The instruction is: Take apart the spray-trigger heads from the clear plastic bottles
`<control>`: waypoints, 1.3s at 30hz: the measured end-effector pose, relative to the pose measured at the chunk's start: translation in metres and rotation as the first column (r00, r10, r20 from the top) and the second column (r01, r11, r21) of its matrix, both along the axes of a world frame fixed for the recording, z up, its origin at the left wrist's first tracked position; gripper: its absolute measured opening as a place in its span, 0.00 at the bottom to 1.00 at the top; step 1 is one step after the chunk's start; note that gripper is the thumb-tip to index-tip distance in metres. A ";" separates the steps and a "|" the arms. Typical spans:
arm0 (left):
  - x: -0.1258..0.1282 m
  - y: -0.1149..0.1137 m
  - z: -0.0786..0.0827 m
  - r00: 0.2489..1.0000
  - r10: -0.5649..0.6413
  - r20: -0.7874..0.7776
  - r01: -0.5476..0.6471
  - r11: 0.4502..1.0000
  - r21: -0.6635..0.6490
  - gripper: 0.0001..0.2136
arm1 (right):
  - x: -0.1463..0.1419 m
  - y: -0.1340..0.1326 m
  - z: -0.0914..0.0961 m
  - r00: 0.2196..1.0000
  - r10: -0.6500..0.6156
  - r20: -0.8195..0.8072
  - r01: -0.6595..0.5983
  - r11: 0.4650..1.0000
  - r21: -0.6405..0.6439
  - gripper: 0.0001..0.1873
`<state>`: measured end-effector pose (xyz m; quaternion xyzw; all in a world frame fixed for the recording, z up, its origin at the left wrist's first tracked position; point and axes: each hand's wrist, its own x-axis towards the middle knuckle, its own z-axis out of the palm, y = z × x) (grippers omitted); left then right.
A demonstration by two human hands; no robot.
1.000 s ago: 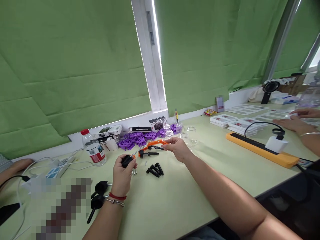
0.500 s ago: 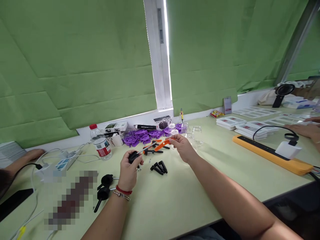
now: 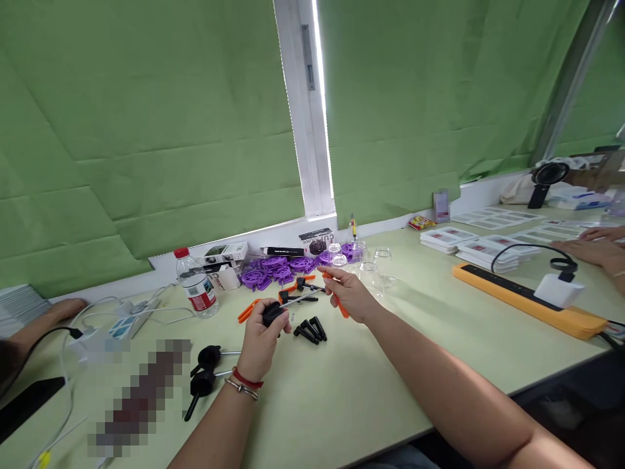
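Observation:
My left hand (image 3: pixel 266 335) is closed round the black knob-like end (image 3: pixel 273 314) of a thin metal rod (image 3: pixel 300 299). The rod points right toward my right hand (image 3: pixel 352 294). Between the fingers of my right hand is a flat orange plastic piece (image 3: pixel 342 309), tilted, with its lower end showing below the fingers. Rod tip and orange piece come close together; whether they touch I cannot tell. Another orange piece (image 3: pixel 248 311) lies beside my left hand. Just beyond both hands are black-and-orange parts (image 3: pixel 291 296), and several short black handles (image 3: pixel 310 329) lie below them.
Purple plastic parts (image 3: pixel 271 270), clear cups (image 3: pixel 383 260) and small boxes (image 3: pixel 226 253) line the back. A water bottle (image 3: pixel 199 286) and black parts with rods (image 3: pixel 202 382) are left. Right are a yellow power strip (image 3: pixel 517 296), paper stacks (image 3: pixel 488 253) and another person's hands (image 3: pixel 581 249).
My left hand has moved slightly right with the rod, uncovering an orange piece on the table. In my right hand the orange piece has turned from pointing left to slanting downward right.

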<state>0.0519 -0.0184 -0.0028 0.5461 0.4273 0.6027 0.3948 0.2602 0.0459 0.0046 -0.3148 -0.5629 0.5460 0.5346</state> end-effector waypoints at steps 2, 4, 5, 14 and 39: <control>0.000 0.000 0.000 1.000 0.006 -0.006 -0.006 1.000 -0.002 0.14 | 0.001 0.001 -0.002 1.000 0.003 0.014 -0.003 1.000 0.001 0.25; -0.001 0.001 -0.001 1.000 0.006 -0.017 -0.006 1.000 0.001 0.14 | 0.000 0.002 -0.003 1.000 0.020 -0.011 -0.021 1.000 -0.015 0.24; -0.001 0.001 -0.001 1.000 0.001 -0.023 -0.001 1.000 0.001 0.14 | 0.000 0.002 -0.004 0.999 0.035 -0.027 -0.036 0.999 -0.032 0.24; 0.007 -0.005 0.002 0.994 -0.052 -0.098 0.044 0.996 -0.076 0.15 | -0.007 -0.006 -0.001 0.982 0.169 -0.084 -0.177 0.979 -0.097 0.16; 0.006 -0.005 -0.004 0.972 -0.124 -0.201 0.120 0.992 -0.032 0.16 | -0.014 -0.015 -0.004 0.970 0.073 0.231 -0.106 0.985 0.137 0.16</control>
